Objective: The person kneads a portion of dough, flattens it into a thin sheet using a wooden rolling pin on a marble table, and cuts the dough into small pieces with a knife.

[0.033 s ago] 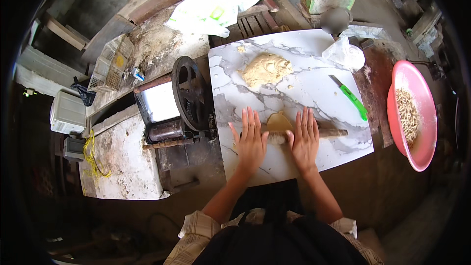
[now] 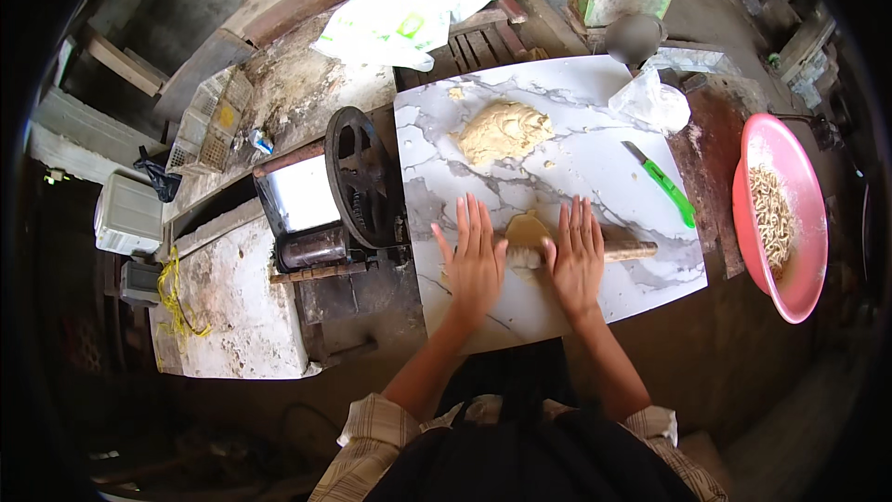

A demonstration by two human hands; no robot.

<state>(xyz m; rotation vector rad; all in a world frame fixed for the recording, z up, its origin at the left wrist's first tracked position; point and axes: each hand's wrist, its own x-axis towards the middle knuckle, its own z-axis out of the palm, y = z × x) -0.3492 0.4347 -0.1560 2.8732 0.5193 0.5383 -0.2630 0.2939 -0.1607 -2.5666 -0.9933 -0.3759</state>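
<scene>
Both hands lie flat across a wooden rolling pin [image 2: 632, 251], palms down and fingers stretched out. My left hand [image 2: 476, 265] covers the pin's left part, and my right hand [image 2: 578, 265] rests nearer its bare right end. Beneath the pin, between the hands, is a small flattened piece of dough [image 2: 527, 227]; part of it is hidden. A larger lump of pale dough [image 2: 505, 132] sits farther back on the marble-patterned board [image 2: 427, 130], with crumbs around it. To the right lies a green-handled utility knife [image 2: 667, 188], its blade out.
Left of the board stands a hand-cranked roller machine [image 2: 311, 246] with a large dark wheel [image 2: 362, 177]. A pink basin [image 2: 818, 260] at right holds short dough strips. A clear plastic bag [image 2: 650, 104] occupies the board's far right corner; a white sack [image 2: 400, 14] lies behind.
Both hands have shifted slightly away from me, and the rolling pin has moved a little the same way over the flattened dough.
</scene>
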